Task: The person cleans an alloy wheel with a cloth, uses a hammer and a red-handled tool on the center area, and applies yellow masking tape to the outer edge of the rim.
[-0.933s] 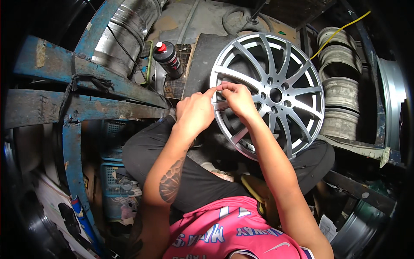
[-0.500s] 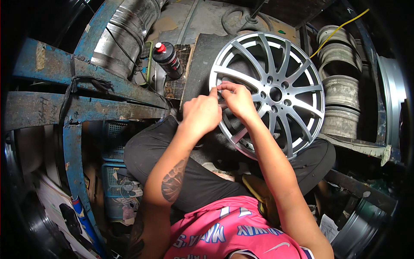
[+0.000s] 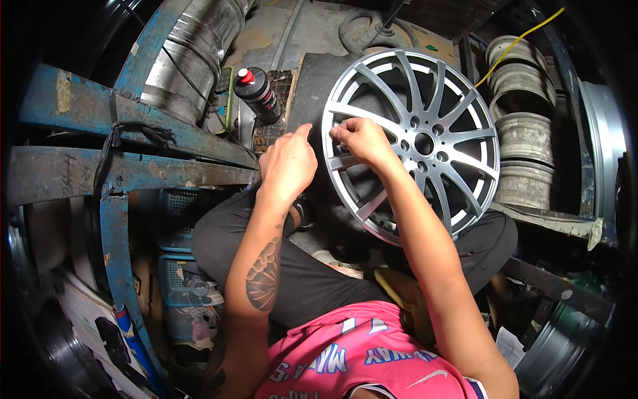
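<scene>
We saw the silver multi-spoke alloy wheel (image 3: 435,142) lying face up in front of the person, its near edge beside the right knee (image 3: 487,243); we took it as our landmark. The right hand (image 3: 362,139) was over the wheel's left part, between the rim and the hub, with thumb and fingertips drawn together. We could not tell whether they pinched anything small or touched the metal. The left hand (image 3: 287,163) hung just left of the wheel, apart from it, fingers mostly curled and one digit pointing away from the body; its palm was hidden from us, so we could not tell if it held anything. Farther left of the wheel we saw a dark bottle (image 3: 258,98) with a red cap (image 3: 246,76), then a worn blue metal frame (image 3: 143,168). Right of the wheel stood a row of bare grey wheel barrels (image 3: 525,136).
</scene>
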